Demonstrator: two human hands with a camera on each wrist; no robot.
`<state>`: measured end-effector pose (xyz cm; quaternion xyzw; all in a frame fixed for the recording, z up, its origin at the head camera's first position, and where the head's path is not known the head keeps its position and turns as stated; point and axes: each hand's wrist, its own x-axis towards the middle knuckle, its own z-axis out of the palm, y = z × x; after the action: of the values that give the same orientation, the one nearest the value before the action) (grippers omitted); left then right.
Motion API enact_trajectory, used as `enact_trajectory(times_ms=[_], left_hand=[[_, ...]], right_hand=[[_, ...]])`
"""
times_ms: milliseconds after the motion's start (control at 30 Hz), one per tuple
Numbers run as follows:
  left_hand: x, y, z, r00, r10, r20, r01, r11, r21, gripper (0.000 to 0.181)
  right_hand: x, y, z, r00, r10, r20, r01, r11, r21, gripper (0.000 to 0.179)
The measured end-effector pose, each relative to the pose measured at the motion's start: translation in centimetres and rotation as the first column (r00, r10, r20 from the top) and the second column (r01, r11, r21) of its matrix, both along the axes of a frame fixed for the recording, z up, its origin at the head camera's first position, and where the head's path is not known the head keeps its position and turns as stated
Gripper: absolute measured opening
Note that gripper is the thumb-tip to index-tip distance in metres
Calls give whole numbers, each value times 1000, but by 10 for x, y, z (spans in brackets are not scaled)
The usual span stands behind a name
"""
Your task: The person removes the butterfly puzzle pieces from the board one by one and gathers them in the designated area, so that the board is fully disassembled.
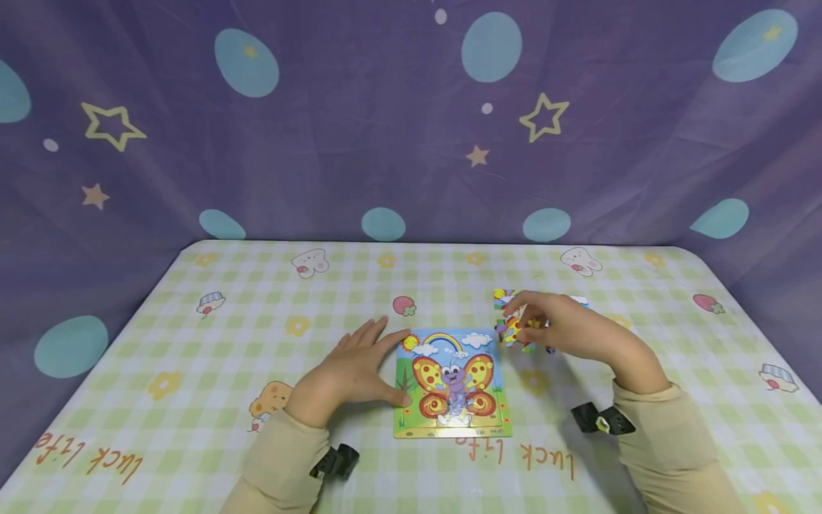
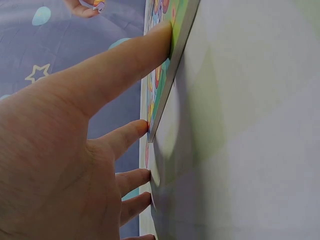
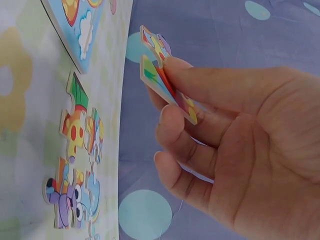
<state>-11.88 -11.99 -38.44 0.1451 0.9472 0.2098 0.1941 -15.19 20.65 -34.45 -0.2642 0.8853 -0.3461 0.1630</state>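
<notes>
A square butterfly puzzle board [image 1: 449, 421] lies flat on the table, its picture showing a rainbow, clouds and a purple butterfly. Spread along its left side, my left hand [image 1: 349, 375] touches the board with thumb and index fingertip; the other fingers rest on the cloth, as the left wrist view shows [image 2: 55, 160]. My right hand [image 1: 571, 327] is raised beyond the board's right side, pinching jigsaw pieces [image 3: 162, 82] between thumb and fingers. At least two pieces overlap in that grip. Loose jigsaw pieces [image 3: 75, 132] lie beneath, partly hidden by the hand in the head view.
The table carries a green-and-white checked cloth [image 1: 212, 371] printed with flowers, strawberries and rabbits. A purple curtain [image 1: 321, 143] with stars and blue ovals hangs behind its far edge. Each sleeve has a black strap [image 1: 604, 419] near the wrist.
</notes>
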Motion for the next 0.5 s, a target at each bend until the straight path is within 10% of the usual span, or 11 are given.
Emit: enact_trajectory(times_ms=[500], left_hand=[[0, 0, -1, 1000, -1, -5, 1, 1000, -4, 99]], right_hand=[[-6, 20, 1, 996, -10, -88, 10, 1000, -7, 28]])
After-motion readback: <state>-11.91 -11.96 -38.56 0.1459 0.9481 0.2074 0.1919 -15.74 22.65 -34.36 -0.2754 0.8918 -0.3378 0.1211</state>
